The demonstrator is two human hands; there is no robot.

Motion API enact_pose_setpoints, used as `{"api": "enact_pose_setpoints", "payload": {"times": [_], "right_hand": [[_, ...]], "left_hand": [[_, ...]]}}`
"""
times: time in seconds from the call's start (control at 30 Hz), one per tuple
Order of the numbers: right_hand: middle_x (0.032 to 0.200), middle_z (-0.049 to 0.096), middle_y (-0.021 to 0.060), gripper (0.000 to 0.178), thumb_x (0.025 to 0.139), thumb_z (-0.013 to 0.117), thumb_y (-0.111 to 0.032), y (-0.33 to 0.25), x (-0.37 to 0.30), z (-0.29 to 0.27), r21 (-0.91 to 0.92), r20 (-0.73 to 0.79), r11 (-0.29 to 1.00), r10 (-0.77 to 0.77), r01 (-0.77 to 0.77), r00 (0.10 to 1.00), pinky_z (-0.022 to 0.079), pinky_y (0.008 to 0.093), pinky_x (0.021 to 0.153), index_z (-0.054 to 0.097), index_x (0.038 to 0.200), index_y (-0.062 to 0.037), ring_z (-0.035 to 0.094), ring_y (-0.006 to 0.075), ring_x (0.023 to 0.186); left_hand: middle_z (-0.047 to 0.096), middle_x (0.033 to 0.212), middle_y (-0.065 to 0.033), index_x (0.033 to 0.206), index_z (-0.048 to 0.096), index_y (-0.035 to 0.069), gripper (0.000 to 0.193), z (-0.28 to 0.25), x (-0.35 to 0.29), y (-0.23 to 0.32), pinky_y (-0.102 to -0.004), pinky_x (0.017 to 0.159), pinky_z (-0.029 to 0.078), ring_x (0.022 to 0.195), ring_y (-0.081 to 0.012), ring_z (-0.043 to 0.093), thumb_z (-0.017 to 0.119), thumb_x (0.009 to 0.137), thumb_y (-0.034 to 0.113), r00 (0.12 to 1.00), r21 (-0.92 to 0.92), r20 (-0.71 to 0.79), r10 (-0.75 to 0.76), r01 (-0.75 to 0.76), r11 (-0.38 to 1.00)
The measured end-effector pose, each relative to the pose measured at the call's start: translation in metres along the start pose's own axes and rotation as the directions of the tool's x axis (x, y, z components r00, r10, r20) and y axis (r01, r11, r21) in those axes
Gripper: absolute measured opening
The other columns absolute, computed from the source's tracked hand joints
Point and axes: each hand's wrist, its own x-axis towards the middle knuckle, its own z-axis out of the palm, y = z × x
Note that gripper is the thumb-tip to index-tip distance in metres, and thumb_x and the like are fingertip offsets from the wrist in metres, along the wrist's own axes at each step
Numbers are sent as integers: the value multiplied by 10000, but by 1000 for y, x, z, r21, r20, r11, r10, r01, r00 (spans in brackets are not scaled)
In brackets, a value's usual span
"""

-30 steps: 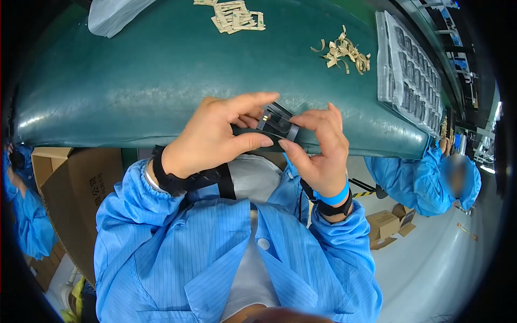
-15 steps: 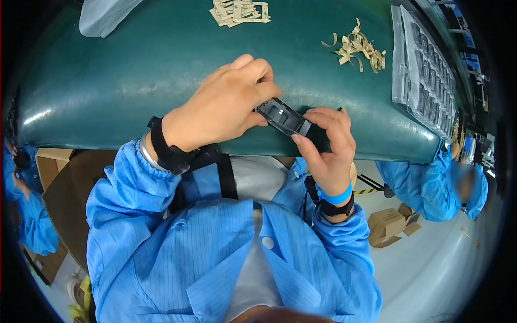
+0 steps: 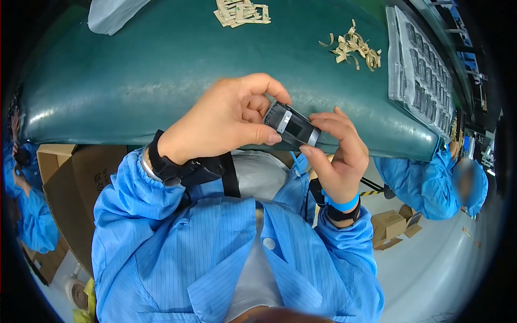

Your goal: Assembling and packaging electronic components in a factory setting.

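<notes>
Between my two hands is a small dark plastic device housing (image 3: 293,127), tilted over the near edge of the green table. Its upper face shows a light rectangular patch and a dark window. My left hand (image 3: 231,116) pinches its left end, thumb on the near side and index finger on the far side; the other fingers are curled. My right hand (image 3: 340,148) grips the opposite end between thumb and fingers. The underside of the housing is hidden.
On the green table (image 3: 177,59) lie a stack of beige adhesive frames (image 3: 242,13) and a pile of curled beige strips (image 3: 355,49). Trays of dark parts (image 3: 423,70) stand at the right. Cardboard boxes (image 3: 390,227) are on the floor; a blue-sleeved person (image 3: 414,185) is beyond.
Both hands and the housing have shifted slightly right and nearer to me. The housing is turned so more of its face shows, and my left thumb and index finger sit wider apart on it.
</notes>
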Motion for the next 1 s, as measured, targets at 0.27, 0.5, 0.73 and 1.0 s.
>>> {"api": "enact_pose_setpoints", "payload": {"times": [0.27,0.5,0.73,1.0], "right_hand": [[952,658,134,344,652,773,-75,-11,-9,-2,-10,-35,999,-49,48,998,393,489,961,615,948,-2,642,269,890],[940,653,150,348,639,782,-66,-18,-10,-9,-70,-32,987,-145,142,989,473,427,870,622,938,13,647,260,854],[945,639,169,332,649,782,-57,-15,-14,-11,-2,-47,990,-142,142,989,527,275,639,615,924,25,658,240,776],[937,643,177,337,633,785,-68,-18,-11,-18,-63,-43,981,-189,186,981,530,294,655,617,909,26,659,250,783]], "left_hand": [[584,1056,-126,1162,484,-48,452,14,-13,-7,-278,836,533,1000,-173,608,655,749,-115,997,-319,30,73,-59,946],[606,1070,-155,1192,463,-29,421,14,-22,-8,-246,776,540,941,-187,642,633,807,-37,993,-400,81,89,-50,915],[622,1043,-177,1270,430,-17,444,19,-24,-1,-204,673,559,803,-180,684,597,863,38,998,-411,59,-6,30,911],[625,1031,-155,1272,464,-10,390,26,-20,-4,-202,679,562,813,-174,681,559,908,92,999,-415,40,-17,33,909]]}}
